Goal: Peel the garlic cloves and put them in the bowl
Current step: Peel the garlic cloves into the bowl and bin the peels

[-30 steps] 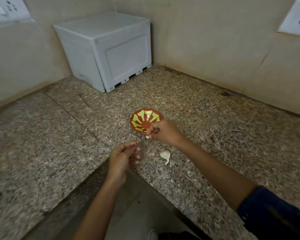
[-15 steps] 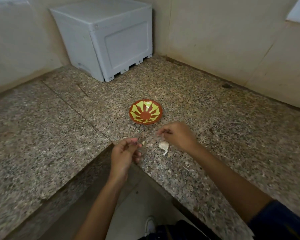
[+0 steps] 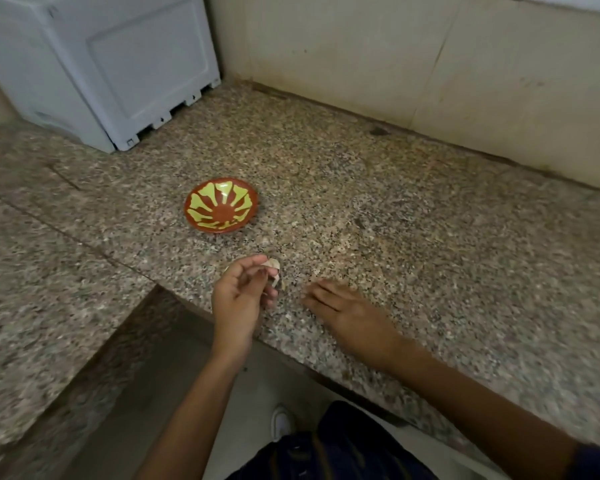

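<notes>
A small red bowl [image 3: 221, 206] with a yellow-green ray pattern sits on the granite counter; only the pattern shows inside it. A pale garlic clove [image 3: 274, 265] with its papery skin lies a short way in front of the bowl. My left hand [image 3: 239, 296] reaches over the counter's edge with curled fingers, and its thumb and fingertips pinch the clove. To the right of the clove, my right hand [image 3: 343, 311] rests palm down on the counter, fingers straight, holding nothing.
A white plastic box [image 3: 101, 64] stands in the back left corner against the beige wall. The counter [image 3: 430, 237] is L-shaped, and its inner edge runs just below my hands. A small bit of skin [image 3: 317, 270] lies near my right fingertips.
My right hand drew back from the bowl, passed over the clove and came down flat to the right. My left hand moved right onto the clove. The view tilted down and right.
</notes>
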